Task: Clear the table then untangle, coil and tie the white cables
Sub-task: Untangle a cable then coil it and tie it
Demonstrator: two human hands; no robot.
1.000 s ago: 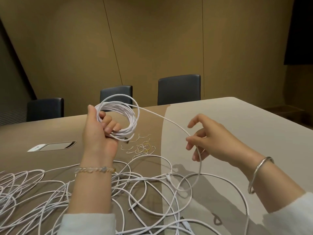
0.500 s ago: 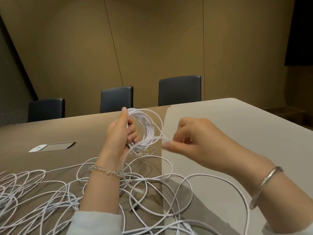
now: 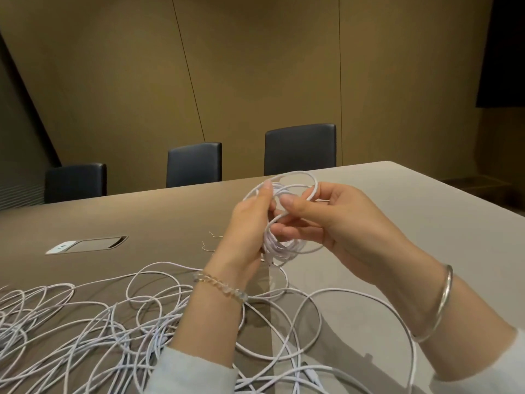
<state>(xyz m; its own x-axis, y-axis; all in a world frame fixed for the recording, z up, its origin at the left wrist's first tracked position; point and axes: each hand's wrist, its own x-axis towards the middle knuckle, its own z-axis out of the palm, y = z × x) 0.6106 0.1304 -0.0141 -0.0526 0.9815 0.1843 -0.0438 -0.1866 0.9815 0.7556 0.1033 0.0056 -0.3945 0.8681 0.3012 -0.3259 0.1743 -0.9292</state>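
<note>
Coil point(image 3: 279, 245) is up over the table point(image 3: 426, 223), both my hands curled on it: left hand point(image 3: 247, 223) grips its side, right hand point(image 3: 326, 223) pinches a loop. Loose cables point(image 3: 113, 322) lie tangled below, no containers I can see.

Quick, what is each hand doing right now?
Left hand: fingers curled around the coil of white cable, holding it.
Right hand: pinching a loop of the same coil at its top.
</note>
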